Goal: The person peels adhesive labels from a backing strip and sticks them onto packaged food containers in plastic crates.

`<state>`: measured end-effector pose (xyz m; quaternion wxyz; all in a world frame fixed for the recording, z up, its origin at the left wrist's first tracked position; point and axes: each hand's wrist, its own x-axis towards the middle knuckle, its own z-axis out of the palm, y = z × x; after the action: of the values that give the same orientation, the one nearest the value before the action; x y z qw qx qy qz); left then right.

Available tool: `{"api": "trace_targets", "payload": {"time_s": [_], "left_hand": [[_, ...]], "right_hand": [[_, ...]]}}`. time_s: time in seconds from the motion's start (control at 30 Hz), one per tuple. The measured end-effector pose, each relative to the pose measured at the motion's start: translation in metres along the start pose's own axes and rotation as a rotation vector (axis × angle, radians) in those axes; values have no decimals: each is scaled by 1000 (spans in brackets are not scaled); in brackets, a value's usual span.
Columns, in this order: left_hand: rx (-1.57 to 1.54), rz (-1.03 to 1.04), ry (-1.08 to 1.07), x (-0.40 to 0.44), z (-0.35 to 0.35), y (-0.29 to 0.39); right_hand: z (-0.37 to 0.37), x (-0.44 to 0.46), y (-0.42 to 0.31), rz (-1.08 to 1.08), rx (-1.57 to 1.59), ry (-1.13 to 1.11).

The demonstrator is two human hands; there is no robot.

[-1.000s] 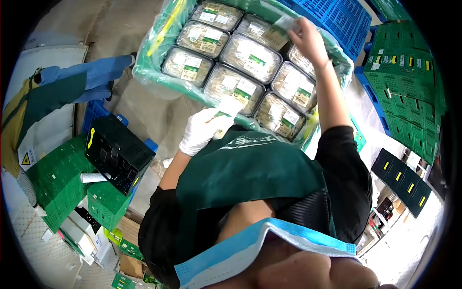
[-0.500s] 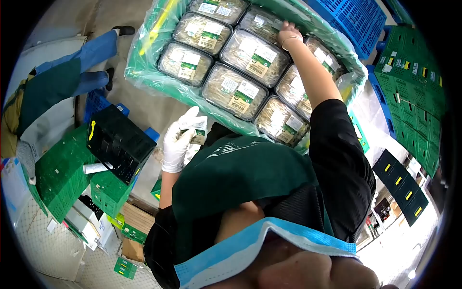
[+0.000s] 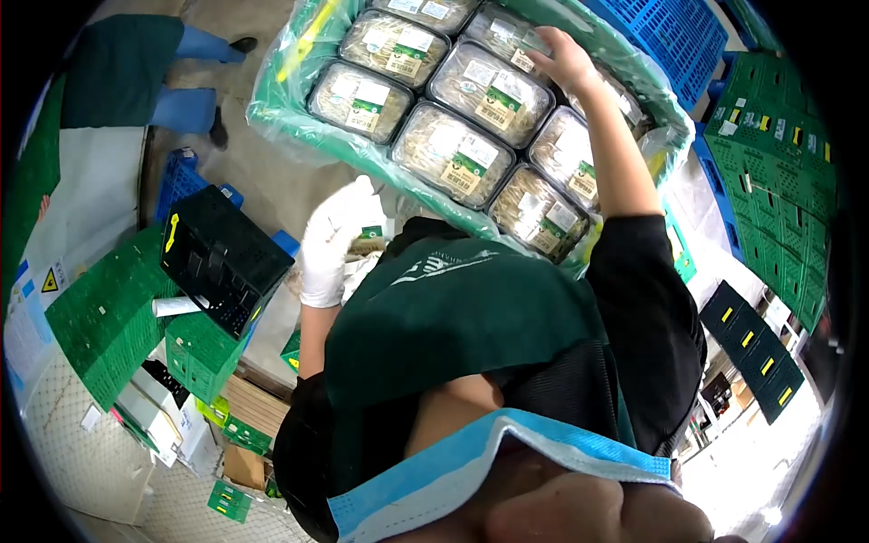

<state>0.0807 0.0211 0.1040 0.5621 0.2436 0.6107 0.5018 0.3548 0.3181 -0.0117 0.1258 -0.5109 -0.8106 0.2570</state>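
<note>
A green crate (image 3: 272, 113) lined with clear plastic holds several lidded packs of pale, stringy food. My right hand (image 3: 568, 61), ungloved, reaches over its far side with fingers and thumb apart. Beneath those fingers lies a labelled pack (image 3: 507, 34), partly covered by the hand. A larger pack (image 3: 491, 95) sits in the middle with a white and green label. Outside the crate's near left edge, my left hand (image 3: 330, 240) wears a white glove and is closed on labels (image 3: 369, 237) in white and green. The glove hides part of them.
A black crate (image 3: 226, 258) rests on green crates (image 3: 109, 308) at left. Blue crates (image 3: 665, 41) stand beyond the lined crate, and stacked green crates (image 3: 769, 172) at right. Another person's legs (image 3: 186, 109) and dark apron show at upper left.
My right hand has lifted slightly off the far pack and its fingers have spread. My left hand has turned, hiding more of the labels. The other person has shifted at upper left.
</note>
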Motion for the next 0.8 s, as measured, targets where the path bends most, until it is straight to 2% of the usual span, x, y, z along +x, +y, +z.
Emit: {"api": "trace_targets", "payload": {"time_s": [0.07, 0.1, 0.13, 0.2, 0.23, 0.27, 0.3, 0.33, 0.37, 0.43, 0.5, 0.53, 0.6, 0.67, 0.7, 0.73, 0.8], "left_hand": [[50, 66, -111, 0, -11, 5], [14, 127, -146, 0, -18, 2], [11, 99, -126, 4, -23, 1], [54, 42, -128, 16, -34, 2], [42, 58, -144, 27, -32, 7], [166, 218, -207, 42, -27, 13], [60, 115, -259, 60, -23, 18], [-100, -76, -193, 88, -11, 17], [-178, 37, -104, 94, 29, 24], [1067, 407, -244, 158, 39, 3], [1843, 506, -334, 200, 66, -21], [1846, 525, -345, 197, 69, -29], [1801, 437, -315, 198, 76, -46], [1771, 312, -314, 183, 87, -48], [1816, 343, -367, 203, 83, -64], [1832, 330, -422, 202, 85, -62], [1744, 384, -428, 201, 77, -66]], "right_hand": [[-21, -61, -20, 71, 88, 38], [-27, -94, -24, 138, 25, 81], [-24, -128, -24, 210, -39, 128], [-5, -184, -9, 525, -14, 186], [11, -204, -2, 591, 7, 232], [27, -224, 4, 659, 29, 278], [45, -239, 9, 783, 159, 259], [58, -246, 12, 898, 296, 243], [64, -245, 7, 933, -87, 227], [76, -242, 3, 1047, -105, 395], [74, -238, -17, 1102, -62, 433], [69, -237, -27, 1143, -84, 439], [62, -238, -23, 1217, 19, 326], [49, -240, -34, 1181, -51, 140], [52, -238, -27, 1077, -274, -87], [46, -237, -33, 1140, -171, -24], [75, -225, -8, 1369, -77, 278]]}}
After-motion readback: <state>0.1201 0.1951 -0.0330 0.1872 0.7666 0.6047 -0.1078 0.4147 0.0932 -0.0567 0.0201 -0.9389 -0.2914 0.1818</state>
